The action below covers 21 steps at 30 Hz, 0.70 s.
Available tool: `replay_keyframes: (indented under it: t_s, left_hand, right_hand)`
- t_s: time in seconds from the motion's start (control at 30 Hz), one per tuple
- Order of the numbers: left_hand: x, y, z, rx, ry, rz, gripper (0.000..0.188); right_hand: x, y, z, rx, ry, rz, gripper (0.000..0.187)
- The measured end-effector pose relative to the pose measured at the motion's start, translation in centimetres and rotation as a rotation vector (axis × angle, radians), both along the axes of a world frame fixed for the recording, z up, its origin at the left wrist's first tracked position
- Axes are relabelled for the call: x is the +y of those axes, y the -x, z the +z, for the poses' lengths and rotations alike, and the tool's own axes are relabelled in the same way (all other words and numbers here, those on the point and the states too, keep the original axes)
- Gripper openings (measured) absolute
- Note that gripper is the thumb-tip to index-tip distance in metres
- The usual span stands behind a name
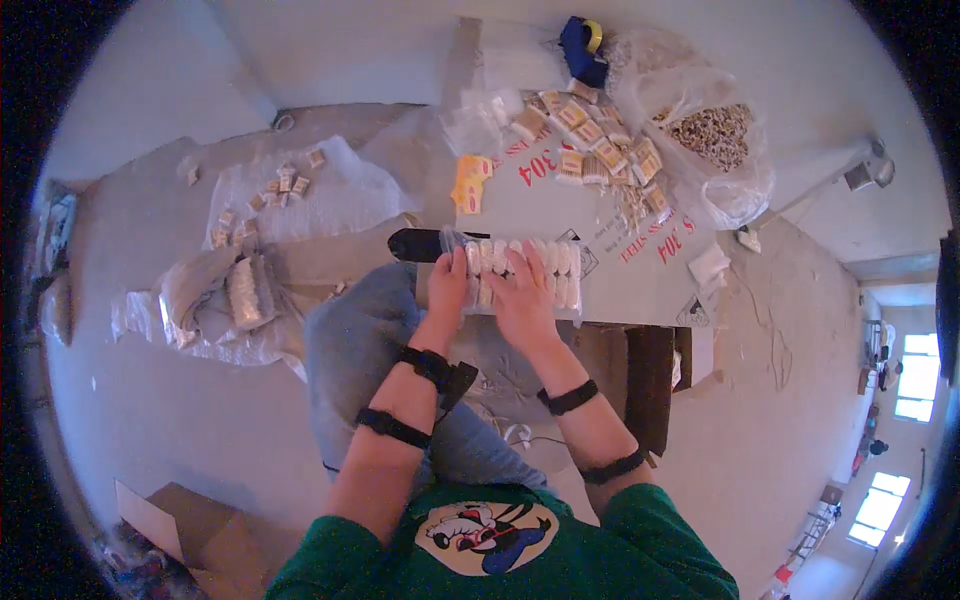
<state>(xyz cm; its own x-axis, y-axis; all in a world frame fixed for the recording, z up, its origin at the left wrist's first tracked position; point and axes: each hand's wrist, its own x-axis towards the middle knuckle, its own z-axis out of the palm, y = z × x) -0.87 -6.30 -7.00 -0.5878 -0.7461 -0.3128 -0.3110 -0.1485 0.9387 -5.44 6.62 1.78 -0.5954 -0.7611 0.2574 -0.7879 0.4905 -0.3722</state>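
Observation:
A clear plastic bag [566, 272] holds white, round-ended bundles in two rows and lies near the front edge of the work surface. My left hand [447, 287] is closed on the bag's left end, its thumb up against the plastic. Across the bag's middle lies my right hand [522, 297], its fingers bent over the bundles and gripping them; the undersides of both hands are hidden. Just beyond my left hand is a long black object with a rounded end [412, 245], partly covered by the bag; its kind is unclear.
A yellow packet [470, 184] sits beyond the bag. Small packs of sticks [605, 150] are heaped at the far right, beside a big clear sack [735, 200] of loose pieces and a blue tape dispenser [583, 55]. Plastic sheeting [350, 185] covers floor at left; an open carton [195, 525] stands lower left.

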Motion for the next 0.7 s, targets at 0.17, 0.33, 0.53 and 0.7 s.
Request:
replay_keyframes:
  t_s: [0.17,0.33,0.53,0.7]
  left_hand:
    - [-0.3,-0.1,-1.5,0.035,0.070,0.011,0.038]
    - [-0.3,0.2,-2.1,0.075,-0.025,0.057,0.039]
    - [-0.3,-0.2,-1.2,0.164,-0.123,0.097,0.032]
    - [0.3,0.3,3.1,0.276,-0.245,0.033,0.029]
  right_hand:
    - [0.4,-0.2,-0.7,0.003,-0.006,0.085,0.034]
    - [-0.9,-0.8,0.2,0.007,0.047,0.013,0.037]
    - [-0.8,-0.9,0.5,-0.019,0.043,0.057,0.041]
    - [1.0,-0.9,0.4,-0.162,0.247,-0.078,0.033]
